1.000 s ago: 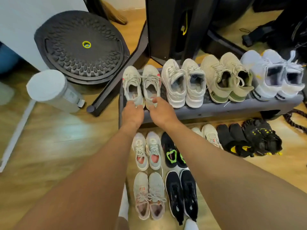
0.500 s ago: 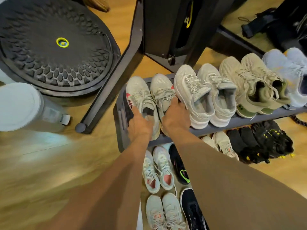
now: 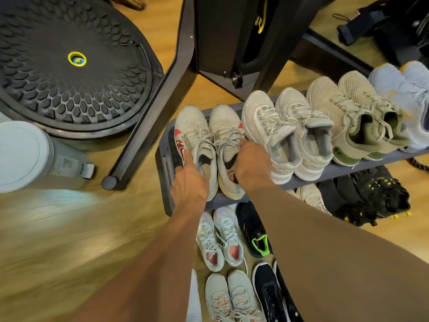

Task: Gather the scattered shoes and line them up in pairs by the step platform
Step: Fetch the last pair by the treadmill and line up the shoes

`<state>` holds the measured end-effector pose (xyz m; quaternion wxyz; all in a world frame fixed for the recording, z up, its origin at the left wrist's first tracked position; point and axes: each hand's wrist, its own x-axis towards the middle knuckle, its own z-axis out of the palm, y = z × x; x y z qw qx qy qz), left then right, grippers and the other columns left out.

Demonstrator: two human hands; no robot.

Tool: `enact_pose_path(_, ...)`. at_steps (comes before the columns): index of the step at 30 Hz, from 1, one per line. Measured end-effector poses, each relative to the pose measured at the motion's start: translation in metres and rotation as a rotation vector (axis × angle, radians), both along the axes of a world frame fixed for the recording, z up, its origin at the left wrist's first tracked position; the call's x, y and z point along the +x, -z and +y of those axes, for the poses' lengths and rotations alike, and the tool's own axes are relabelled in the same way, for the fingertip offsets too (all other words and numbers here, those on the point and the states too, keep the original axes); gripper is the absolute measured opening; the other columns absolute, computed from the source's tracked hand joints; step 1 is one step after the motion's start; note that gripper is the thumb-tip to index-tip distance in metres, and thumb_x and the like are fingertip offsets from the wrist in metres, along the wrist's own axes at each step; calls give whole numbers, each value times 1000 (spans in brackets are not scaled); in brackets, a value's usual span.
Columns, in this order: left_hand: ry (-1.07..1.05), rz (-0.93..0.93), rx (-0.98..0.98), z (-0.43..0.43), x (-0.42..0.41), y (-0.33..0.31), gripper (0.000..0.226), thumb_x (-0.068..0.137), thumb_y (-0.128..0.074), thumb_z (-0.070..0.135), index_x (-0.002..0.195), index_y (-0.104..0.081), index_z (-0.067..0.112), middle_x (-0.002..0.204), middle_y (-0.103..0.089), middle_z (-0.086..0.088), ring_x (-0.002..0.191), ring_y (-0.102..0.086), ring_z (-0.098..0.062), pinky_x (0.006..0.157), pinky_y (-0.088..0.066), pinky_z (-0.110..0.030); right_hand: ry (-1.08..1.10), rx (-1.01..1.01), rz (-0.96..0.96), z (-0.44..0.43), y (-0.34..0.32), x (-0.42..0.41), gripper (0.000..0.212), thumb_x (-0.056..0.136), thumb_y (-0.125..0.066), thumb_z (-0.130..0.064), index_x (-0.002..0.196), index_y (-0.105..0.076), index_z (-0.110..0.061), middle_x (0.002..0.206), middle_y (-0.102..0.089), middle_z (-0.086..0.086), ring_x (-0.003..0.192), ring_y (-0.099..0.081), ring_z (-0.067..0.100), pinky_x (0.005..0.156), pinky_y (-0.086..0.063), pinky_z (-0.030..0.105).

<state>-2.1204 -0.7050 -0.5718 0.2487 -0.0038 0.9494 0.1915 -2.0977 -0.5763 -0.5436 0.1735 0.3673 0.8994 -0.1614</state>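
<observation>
A white pair with red side marks stands at the left end of the grey step platform. My left hand grips the heel part of the left shoe, thumb along its outer side. On the right shoe my right hand grips the collar. Further right on the platform stand a white pair, a beige-olive pair and a pale blue pair. Below it, on the floor, are a white pair with pink insoles, black shoes with green and other pairs.
A black round balance dome lies at the upper left, with a white cylinder on its side below it. A black machine leg runs slantwise close to the platform's left end. Black bags sit at the upper right.
My hands have slid from the heels forward onto the white-red pair and closed round it. The view has leaned in closer and tilted; the pair looks pushed slightly further back.
</observation>
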Motion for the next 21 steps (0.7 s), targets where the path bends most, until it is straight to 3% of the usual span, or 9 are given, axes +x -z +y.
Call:
enact_pose_path(4, 35, -53, -44, 0, -2, 1, 84, 92, -60, 23, 154, -4, 27, 121, -52, -17, 105, -58, -35, 86, -48, -45, -55, 2, -22, -1, 0, 3, 46, 88, -52, -1, 132, -43, -11, 123, -54, 15, 110, -57, 33, 85, -49, 38)
enact_pose_path(8, -16, -106, 29, -8, -3, 3, 82, 94, -55, 28, 153, 2, 30, 130, -48, -18, 114, -54, -37, 91, -44, -45, 17, -104, -20, 3, -7, 2, 50, 85, -59, -4, 132, -44, -12, 124, -54, 16, 113, -55, 35, 87, -47, 42)
enact_pose_path(14, -250, -92, 159, -6, 11, 3, 71, 94, -51, 36, 153, -12, 28, 142, -48, -15, 126, -46, -38, 102, -40, -48, -25, -175, 7, 16, -11, 5, 46, 87, -58, -9, 131, -45, -9, 125, -55, 15, 116, -53, 33, 90, -44, 40)
enact_pose_path(18, -402, -68, 225, 6, 21, -4, 66, 95, -52, 33, 152, -20, 23, 146, -44, -13, 132, -42, -35, 107, -37, -47, -109, -217, 54, 34, -15, 11, 52, 90, -53, -7, 140, -40, -12, 130, -52, 14, 121, -51, 32, 93, -43, 39)
enact_pose_path(21, -425, 100, 109, 17, 28, -18, 63, 94, -53, 31, 149, -26, 16, 146, -38, -16, 133, -35, -37, 107, -31, -49, -188, -225, 147, 46, -20, 17, 42, 91, -51, -9, 133, -47, -11, 123, -57, 14, 115, -55, 33, 88, -45, 39)
